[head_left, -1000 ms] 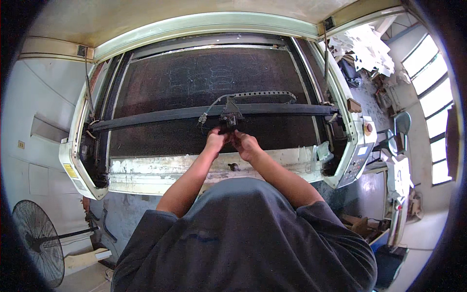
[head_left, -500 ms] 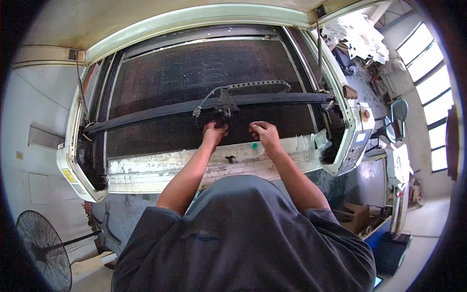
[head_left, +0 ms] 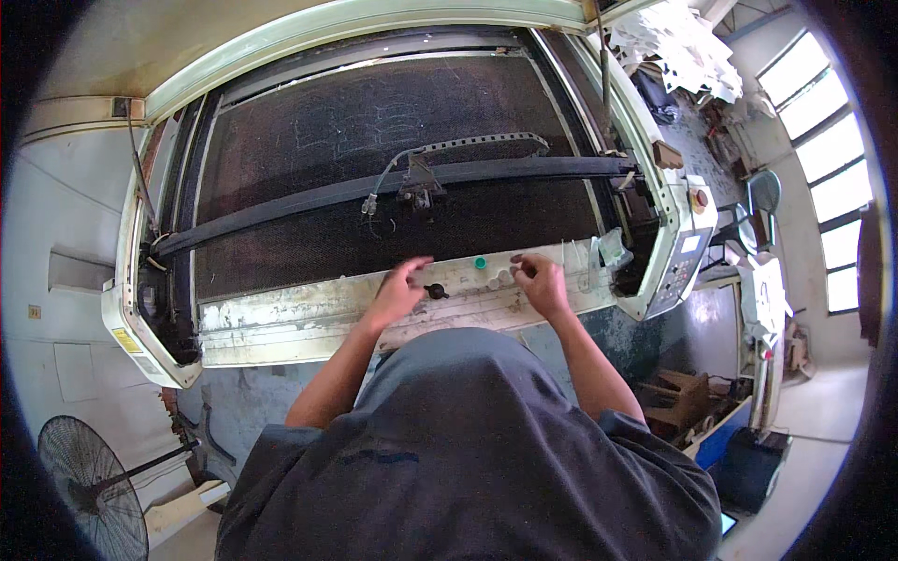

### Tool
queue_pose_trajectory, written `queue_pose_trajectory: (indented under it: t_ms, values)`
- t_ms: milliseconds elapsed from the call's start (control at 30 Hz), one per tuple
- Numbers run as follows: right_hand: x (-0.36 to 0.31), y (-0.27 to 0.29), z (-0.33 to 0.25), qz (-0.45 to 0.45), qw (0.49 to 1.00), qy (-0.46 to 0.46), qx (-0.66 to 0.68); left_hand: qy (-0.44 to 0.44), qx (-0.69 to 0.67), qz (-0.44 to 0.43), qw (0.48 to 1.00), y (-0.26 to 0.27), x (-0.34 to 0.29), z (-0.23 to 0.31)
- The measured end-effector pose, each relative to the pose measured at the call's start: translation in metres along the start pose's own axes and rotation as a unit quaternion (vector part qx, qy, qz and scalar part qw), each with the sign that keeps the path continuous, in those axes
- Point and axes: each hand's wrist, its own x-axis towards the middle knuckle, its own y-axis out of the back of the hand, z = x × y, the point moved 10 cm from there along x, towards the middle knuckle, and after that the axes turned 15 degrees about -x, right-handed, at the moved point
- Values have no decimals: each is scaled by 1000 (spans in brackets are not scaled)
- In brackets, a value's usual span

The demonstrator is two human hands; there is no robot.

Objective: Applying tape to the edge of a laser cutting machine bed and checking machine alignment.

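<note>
My left hand (head_left: 400,293) hovers over the machine's pale front ledge (head_left: 281,313), fingers stretched to the right with nothing visible in them. Beside it, a small black knob-like part (head_left: 436,292) lies on the ledge. My right hand (head_left: 543,283) is low over the same ledge, thumb and forefinger bent with a small gap between them. Close to those fingertips sit small clear round pieces (head_left: 503,279); whether I touch them is hard to tell. A green cap (head_left: 481,263) rests further left. Beyond both hands, the black carriage head (head_left: 419,194) hangs on the dark gantry beam (head_left: 309,210).
The beam spans a dark mesh bed (head_left: 290,252), with a cable chain (head_left: 482,143) above it. At right stands a control panel (head_left: 687,252) with a red button (head_left: 699,198). A clear plastic bag (head_left: 613,250) lies by the ledge's right end. A raised lid (head_left: 355,28) overhangs the back.
My left hand has let go of the carriage head and come back over the ledge, its fingers spreading. My right hand has moved down and right, beside the clear pieces. The view has shifted slightly.
</note>
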Motion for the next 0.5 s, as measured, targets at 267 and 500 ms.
queue_pose_trajectory:
  t_ms: [267, 500]
  values:
    - [-9, -46, -84, -69, 970, 232, -20, -78, 232, -96, 965, -43, -6, 16]
    - [21, -84, -76, -153, 981, 119, 5, 8, -8, 97, 995, -7, 6, -7]
